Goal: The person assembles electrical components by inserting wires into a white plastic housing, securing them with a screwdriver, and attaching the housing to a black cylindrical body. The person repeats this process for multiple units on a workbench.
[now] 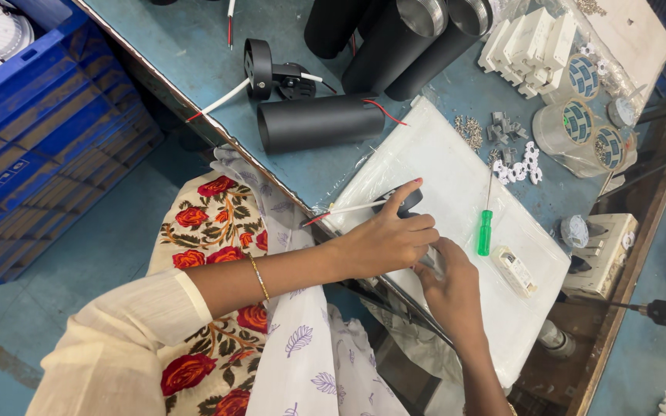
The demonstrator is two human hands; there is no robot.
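My left hand presses down on a small black round part at the near edge of a white board, with white and red wires running out from under the fingers. My right hand sits just beside it, fingers curled against the same part; what it grips is hidden. A green-handled screwdriver lies on the board to the right of both hands. A small white rectangular module lies near it.
A black cylinder housing and a black bracket with wires lie on the blue-grey table. Further black tubes, white blocks, tape rolls and small screws are beyond. A blue crate stands left; a power strip right.
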